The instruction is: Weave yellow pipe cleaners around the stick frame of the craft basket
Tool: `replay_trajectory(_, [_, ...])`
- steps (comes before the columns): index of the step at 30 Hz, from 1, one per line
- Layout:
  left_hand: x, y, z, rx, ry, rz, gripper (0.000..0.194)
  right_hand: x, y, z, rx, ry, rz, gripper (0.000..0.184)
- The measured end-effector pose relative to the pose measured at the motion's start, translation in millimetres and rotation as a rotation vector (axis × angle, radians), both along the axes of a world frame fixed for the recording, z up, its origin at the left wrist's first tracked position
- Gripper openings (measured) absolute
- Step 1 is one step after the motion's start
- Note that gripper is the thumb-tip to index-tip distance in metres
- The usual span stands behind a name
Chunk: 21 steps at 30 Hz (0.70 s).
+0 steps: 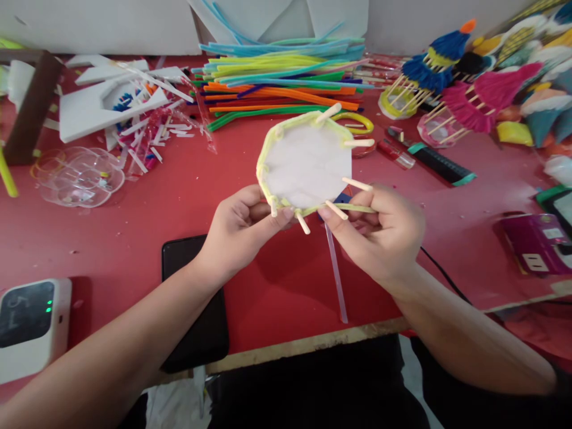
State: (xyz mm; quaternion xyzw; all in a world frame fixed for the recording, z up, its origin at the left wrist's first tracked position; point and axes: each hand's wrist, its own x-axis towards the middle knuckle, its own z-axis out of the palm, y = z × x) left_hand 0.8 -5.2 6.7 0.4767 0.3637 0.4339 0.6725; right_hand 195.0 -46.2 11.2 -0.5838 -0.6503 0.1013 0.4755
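Note:
A white rounded disc (308, 164) with several short wooden sticks (328, 113) around its rim is held up above the red table. Pale yellow pipe cleaner (263, 158) runs along its left, top and lower edge, passing around the sticks. My left hand (243, 229) is closed on the lower left edge of the disc, thumb in front. My right hand (379, 232) is closed at the lower right, pinching the loose length of the yellow pipe cleaner, its thumb by a stick. The fingers behind the disc are partly hidden.
Coloured pipe cleaners (286, 77) are piled at the back. White scraps (111, 101) and a clear tray (80, 179) lie left. Beneath my left arm is a black phone (196, 310). A clear glue stick (335, 271), a cutter (440, 164) and finished stick models (478, 101) are nearby.

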Motion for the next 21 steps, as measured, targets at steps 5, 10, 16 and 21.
replay_trajectory(5, [0, 1, -0.3, -0.054, -0.023, 0.022, 0.023, 2, 0, 1.2, -0.036, 0.058, 0.057, 0.030])
replay_trajectory(10, [-2, 2, 0.0, -0.079, -0.038, 0.019, 0.018, 4, 1, 3.5, -0.102, 0.167, 0.115, 0.016])
replay_trajectory(16, [-2, 2, 1.0, -0.098, -0.053, 0.000, 0.019, 10, 3, 5.0, -0.226, 0.390, 0.137, 0.003])
replay_trajectory(21, [-1, 1, 1.9, -0.098, -0.069, -0.040, 0.022, 13, 5, 9.3, -0.470, 0.687, 0.143, 0.005])
